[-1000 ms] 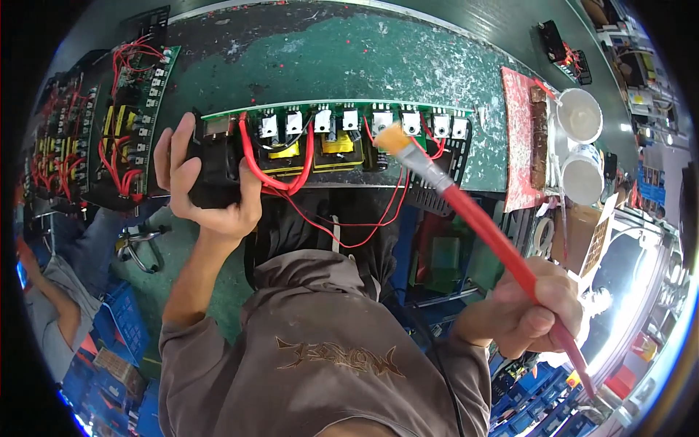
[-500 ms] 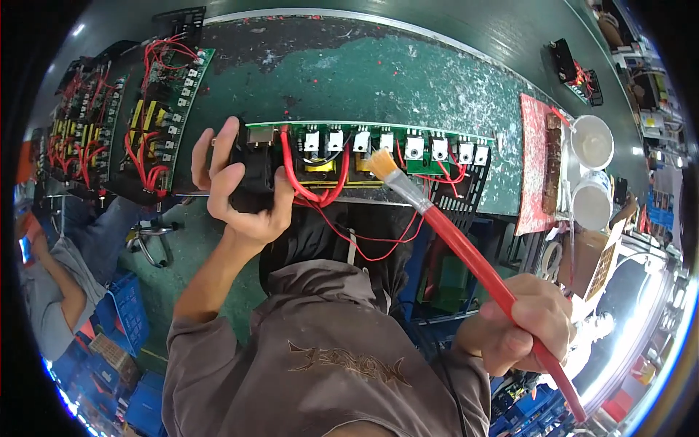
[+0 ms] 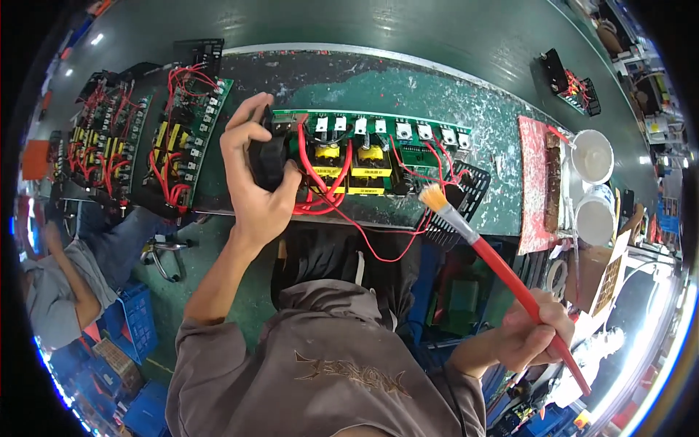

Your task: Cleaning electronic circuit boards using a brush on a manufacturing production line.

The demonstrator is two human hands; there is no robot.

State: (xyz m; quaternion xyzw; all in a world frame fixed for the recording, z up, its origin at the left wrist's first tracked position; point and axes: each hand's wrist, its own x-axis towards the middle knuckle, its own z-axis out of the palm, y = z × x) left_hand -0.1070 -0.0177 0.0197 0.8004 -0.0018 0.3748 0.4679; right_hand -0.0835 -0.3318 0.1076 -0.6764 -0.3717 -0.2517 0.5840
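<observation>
A long green circuit board (image 3: 338, 151) with yellow transformers, white-faced components along its far edge and looping red wires lies across the bench before me. My left hand (image 3: 258, 171) grips the black end piece (image 3: 268, 162) at the board's left end, thumb on the near side and fingers over the far side. In my right hand (image 3: 537, 331) is a paintbrush (image 3: 506, 273) with a red handle and pale bristles, held by the handle. Its bristles hover beside a slotted black panel (image 3: 466, 204) at the board's right end, which red wires run to.
Several similar wired boards (image 3: 175, 138) stand at the left of the bench. At the right lie a red-stained sheet (image 3: 534, 182), two white tubs (image 3: 591, 155) and a cardboard box (image 3: 591, 273). Another black unit (image 3: 568, 84) sits farther back. A person (image 3: 65, 280) sits at the left.
The brush has drawn back from the row of white-faced components toward the lower right. The board has tilted, showing more of its yellow transformers. My left hand keeps its hold.
</observation>
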